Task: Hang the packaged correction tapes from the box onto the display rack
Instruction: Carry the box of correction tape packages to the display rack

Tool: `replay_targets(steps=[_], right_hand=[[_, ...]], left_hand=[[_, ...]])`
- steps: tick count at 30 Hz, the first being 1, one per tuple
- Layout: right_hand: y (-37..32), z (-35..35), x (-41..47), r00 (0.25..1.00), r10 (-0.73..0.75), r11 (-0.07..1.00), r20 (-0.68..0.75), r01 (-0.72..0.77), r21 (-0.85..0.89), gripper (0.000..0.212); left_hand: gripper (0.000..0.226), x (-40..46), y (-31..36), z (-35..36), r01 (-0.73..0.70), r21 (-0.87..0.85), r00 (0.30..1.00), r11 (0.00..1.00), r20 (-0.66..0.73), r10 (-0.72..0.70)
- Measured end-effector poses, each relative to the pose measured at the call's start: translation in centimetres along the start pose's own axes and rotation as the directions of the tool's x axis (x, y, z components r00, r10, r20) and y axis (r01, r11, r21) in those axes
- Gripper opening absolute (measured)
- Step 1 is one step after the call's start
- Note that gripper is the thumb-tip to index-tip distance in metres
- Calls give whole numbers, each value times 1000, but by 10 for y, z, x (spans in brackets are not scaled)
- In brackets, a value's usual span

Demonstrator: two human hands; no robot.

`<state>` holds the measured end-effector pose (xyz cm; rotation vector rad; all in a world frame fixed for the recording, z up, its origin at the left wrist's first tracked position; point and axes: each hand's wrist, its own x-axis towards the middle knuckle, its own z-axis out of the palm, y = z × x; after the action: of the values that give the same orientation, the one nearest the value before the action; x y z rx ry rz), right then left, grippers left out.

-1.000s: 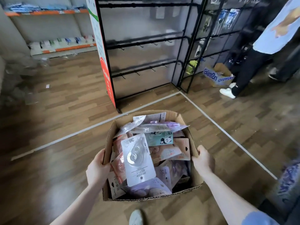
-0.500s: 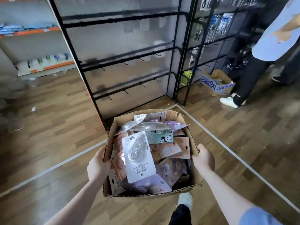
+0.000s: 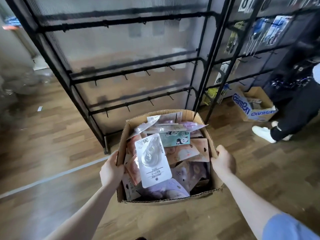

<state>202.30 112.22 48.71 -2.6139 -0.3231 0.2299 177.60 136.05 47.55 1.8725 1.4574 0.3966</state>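
Hands: left hand [image 3: 110, 170] and right hand [image 3: 223, 161] grip opposite walls of brown cardboard box [image 3: 214, 179], frame centre.
Contents: packaged correction tapes [image 3: 152, 160] heaped inside.
Floor: wood-pattern planks [image 3: 52, 135], pale line lower left.
Beyond: black wire display rack [image 3: 131, 70], bare hooks, upper centre.

A wood-plank floor [image 3: 43, 139] fills the lower frame, crossed by a pale line [image 3: 52, 177] at lower left; a small white scrap [image 3: 40, 108] lies on it at mid left; at right, an open cardboard carton with blue lettering [image 3: 251, 108] sits on the floor; just beside it, at the right edge, stands another person's dark trouser leg [image 3: 297, 111] with a white shoe [image 3: 263, 134]; blurred shelving [image 3: 12, 25] shows at upper left.
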Motion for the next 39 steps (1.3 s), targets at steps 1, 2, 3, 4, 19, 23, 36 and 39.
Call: replay_targets(steps=[1, 2, 3, 4, 19, 23, 36, 39], right_hand=[[-1, -2, 17, 1000, -6, 1000, 1, 6, 0, 21], [-3, -3, 33, 1000, -8, 1000, 3, 8, 2, 21], [-5, -2, 49, 1000, -9, 1000, 6, 9, 4, 19], [-7, 1, 63, 1000, -8, 1000, 9, 8, 5, 17], [-79, 86, 303, 992, -30, 999, 121, 35, -40, 12], [-93, 106, 346, 986, -58, 998, 158, 64, -30, 15], [-57, 293, 485, 934, -137, 981, 330, 175, -86, 14], [-40, 334, 500, 933, -95, 985, 346, 138, -101, 16]], left_hand=[[63, 9, 11, 8, 7, -6, 1000, 1000, 1, -7], [62, 19, 20, 17, 14, -12, 1000, 1000, 4, -14], [61, 29, 28, 25, 16, -18, 1000, 1000, 6, -16], [60, 40, 35, 33, 16, -22, 1000, 1000, 6, -16], [58, 232, 101, 149, 163, 1, 986, 987, -25, -163], [52, 262, 110, 167, 207, 35, 977, 978, -68, -204], [63, 350, 20, 327, 438, 12, 894, 899, -104, -435], [62, 368, 0, 361, 458, 22, 886, 889, -98, -454]])
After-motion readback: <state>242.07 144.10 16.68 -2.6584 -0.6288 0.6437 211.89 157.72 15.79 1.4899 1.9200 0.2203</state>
